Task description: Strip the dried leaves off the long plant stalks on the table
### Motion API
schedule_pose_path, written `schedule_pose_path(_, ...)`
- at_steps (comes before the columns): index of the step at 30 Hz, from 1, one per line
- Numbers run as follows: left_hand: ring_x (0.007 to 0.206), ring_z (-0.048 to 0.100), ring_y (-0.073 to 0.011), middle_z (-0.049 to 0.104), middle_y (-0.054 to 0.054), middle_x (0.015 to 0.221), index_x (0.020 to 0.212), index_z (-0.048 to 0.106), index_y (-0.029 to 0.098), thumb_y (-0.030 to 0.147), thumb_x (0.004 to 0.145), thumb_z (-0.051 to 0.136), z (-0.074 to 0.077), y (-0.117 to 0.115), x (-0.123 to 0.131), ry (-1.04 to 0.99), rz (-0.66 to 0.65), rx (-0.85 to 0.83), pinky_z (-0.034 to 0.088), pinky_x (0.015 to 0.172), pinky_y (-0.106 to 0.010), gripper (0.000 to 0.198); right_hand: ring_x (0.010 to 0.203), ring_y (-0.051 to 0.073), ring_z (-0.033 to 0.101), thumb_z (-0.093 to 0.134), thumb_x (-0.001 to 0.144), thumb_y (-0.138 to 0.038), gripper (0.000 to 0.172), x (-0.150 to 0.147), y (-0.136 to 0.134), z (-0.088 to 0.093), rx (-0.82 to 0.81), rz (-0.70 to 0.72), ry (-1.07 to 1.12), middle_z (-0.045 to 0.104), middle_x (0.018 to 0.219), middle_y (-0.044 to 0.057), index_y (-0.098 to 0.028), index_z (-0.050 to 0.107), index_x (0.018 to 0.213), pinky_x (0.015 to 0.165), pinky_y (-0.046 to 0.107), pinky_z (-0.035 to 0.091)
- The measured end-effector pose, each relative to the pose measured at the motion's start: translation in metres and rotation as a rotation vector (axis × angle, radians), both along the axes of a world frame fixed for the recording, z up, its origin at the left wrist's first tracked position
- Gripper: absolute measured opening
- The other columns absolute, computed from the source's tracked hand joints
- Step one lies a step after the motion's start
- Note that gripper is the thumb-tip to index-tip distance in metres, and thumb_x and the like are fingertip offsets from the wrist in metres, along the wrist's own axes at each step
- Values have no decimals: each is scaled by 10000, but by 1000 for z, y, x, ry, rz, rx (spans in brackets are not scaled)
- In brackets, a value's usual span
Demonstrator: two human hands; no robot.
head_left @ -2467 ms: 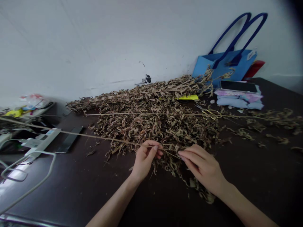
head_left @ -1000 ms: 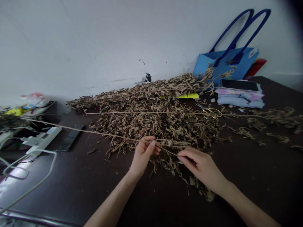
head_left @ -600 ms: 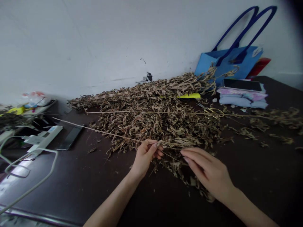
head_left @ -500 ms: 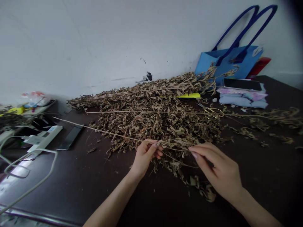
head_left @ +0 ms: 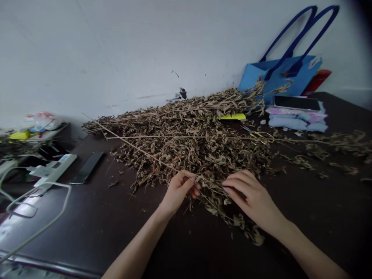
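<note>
Between thumb and fingers, my left hand (head_left: 180, 190) pinches a long dried plant stem (head_left: 139, 148) that slants up to the far left. My right hand (head_left: 247, 195) is closed in a pinch on the leafy part of the same stem, a short way to the right. Withered leaves (head_left: 219, 207) hang below and between the hands. Just beyond them lies a wide heap of crumpled dried leaves (head_left: 192, 149), with another bare stem (head_left: 151, 137) across it. At the back, a bundle of dried stalks (head_left: 209, 102) rests along the wall.
Scissors (head_left: 258, 135) with gold handles lie right of the heap. Farther back stand a blue bag (head_left: 285, 73) and a phone (head_left: 296, 102) on folded cloth (head_left: 296, 120). On the left are a dark flat phone-like slab (head_left: 88, 166), a power strip (head_left: 55, 170) and a white cable (head_left: 62, 209).
The stem's far end has swung upward and to the right, over the heap. My right hand has moved left, closer to my left hand, which stays nearly in place.
</note>
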State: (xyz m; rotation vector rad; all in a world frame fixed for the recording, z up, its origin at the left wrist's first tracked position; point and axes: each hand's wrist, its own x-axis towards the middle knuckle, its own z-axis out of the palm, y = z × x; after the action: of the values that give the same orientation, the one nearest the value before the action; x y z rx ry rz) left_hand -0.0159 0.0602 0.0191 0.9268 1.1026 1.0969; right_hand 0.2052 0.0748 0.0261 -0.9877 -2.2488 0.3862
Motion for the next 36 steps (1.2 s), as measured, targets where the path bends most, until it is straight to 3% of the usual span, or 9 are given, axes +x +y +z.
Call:
schedule_pose_path(11, 501, 573, -98, 622, -6, 667, 920, 522, 145, 332, 811, 594, -2, 2, -2, 76, -48, 2, 440, 454, -203, 228, 844, 162, 520, 446, 897, -197, 131, -4, -2, -1, -111, 70, -17, 569, 866, 49, -200, 576, 880, 754, 322, 448)
schedule_pose_path(16, 505, 568, -92, 626, -6, 671, 951, 521, 144, 324, 814, 595, 1, 2, -3, 26, -37, -10, 438, 457, -194, 238, 884, 168, 550, 491, 866, -160, 147, -2, -6, 4, 9, -50, 157, 574, 919, 61, -208, 584, 970, 753, 306, 459)
schedule_pose_path(20, 505, 563, -82, 629, -6, 662, 907, 530, 143, 313, 798, 619, 2, 3, -4, -58, -8, -57, 428, 461, -182, 220, 805, 153, 589, 518, 836, -121, 192, 3, -12, 12, 125, -87, 232, 606, 864, 39, -224, 593, 980, 720, 284, 469)
schedule_pose_path(23, 500, 562, -81, 629, -8, 658, 883, 536, 142, 314, 783, 638, 1, 4, -5, -84, 6, -63, 425, 459, -183, 223, 734, 120, 600, 527, 844, -143, 172, 4, -18, 15, 139, 33, 83, 624, 829, 18, -228, 583, 982, 664, 238, 464)
schedule_pose_path(27, 504, 564, -86, 628, -12, 663, 898, 543, 142, 322, 770, 655, -1, 5, -6, -96, 19, -61, 432, 463, -190, 247, 631, 107, 575, 491, 886, -277, 118, -3, -27, 9, 35, 182, -242, 609, 774, 7, -216, 592, 884, 551, 236, 419)
schedule_pose_path(36, 572, 584, -91, 638, -51, 770, 1000, 556, 114, 295, 800, 630, 6, 5, -6, -140, 33, -45, 460, 507, -192, 280, 611, 109, 553, 367, 928, -198, 216, -8, -31, 2, -43, 101, -278, 583, 770, 14, -201, 574, 868, 560, 251, 393)
